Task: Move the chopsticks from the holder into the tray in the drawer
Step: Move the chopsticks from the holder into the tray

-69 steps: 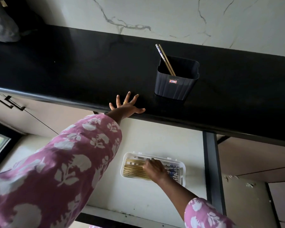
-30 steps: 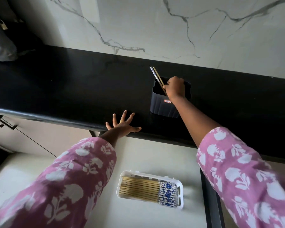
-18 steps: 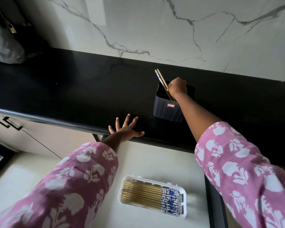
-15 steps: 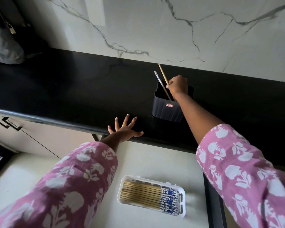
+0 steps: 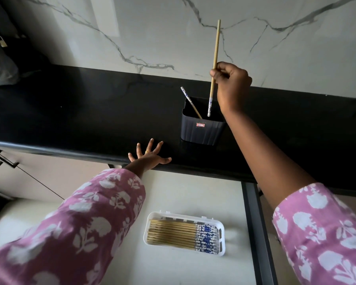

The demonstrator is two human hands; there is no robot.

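A black ribbed holder [image 5: 201, 130] stands on the black countertop [image 5: 80, 112]. My right hand [image 5: 231, 83] pinches one bamboo chopstick [image 5: 215, 48] and holds it upright, its blue-patterned end just above the holder's mouth. A second chopstick [image 5: 190, 102] leans inside the holder. My left hand [image 5: 149, 158] rests flat on the counter's front edge, fingers spread. Below, a white tray [image 5: 221, 246] lies in the open drawer [image 5: 173, 194] with several chopsticks [image 5: 173, 234] side by side in it.
A marble wall [image 5: 152, 33] rises behind the counter. A grey bag [image 5: 0, 66] sits at the counter's far left. Cabinet doors with dark handles [image 5: 3, 159] are at the left, and the drawer's dark side rail [image 5: 255, 223] runs at the right.
My right hand has lifted one chopstick up out of the holder; the other chopstick stays leaning inside. My left hand has not moved.
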